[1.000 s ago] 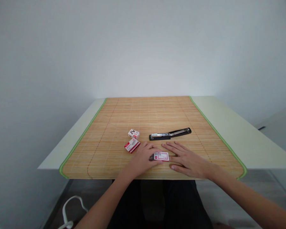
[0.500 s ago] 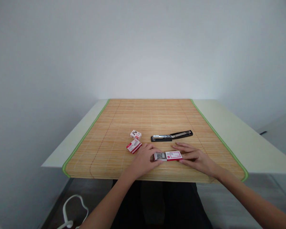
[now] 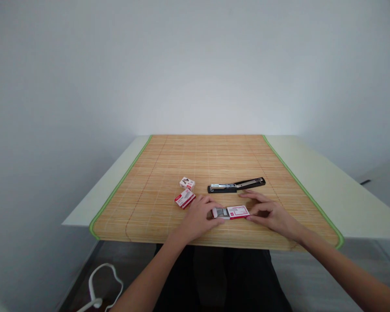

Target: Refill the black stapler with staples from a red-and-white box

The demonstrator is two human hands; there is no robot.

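Note:
A small red-and-white staple box (image 3: pixel 238 211) lies on the bamboo mat near its front edge, with its tray slid partly out on the left and grey staples (image 3: pixel 223 212) showing inside. My left hand (image 3: pixel 200 216) grips the tray end between thumb and fingers. At the other end, my right hand (image 3: pixel 271 216) pinches the box's right edge with thumb and index finger, its other fingers raised. Just beyond lies a black stapler (image 3: pixel 235 186), unfolded, its metal magazine exposed. Two more red-and-white boxes, a nearer one (image 3: pixel 185 198) and a farther one (image 3: pixel 187 183), sit left of the stapler.
The bamboo mat (image 3: pixel 204 156) with green edging covers the middle of a white table (image 3: pixel 331 186). A pale wall stands behind and at the left. On the floor at lower left lies a white cable (image 3: pixel 90 284).
My right fingers have shifted, with the thumb and index finger now closer together at the box's right end. The whole view has moved slightly; the stapler and other boxes stay put.

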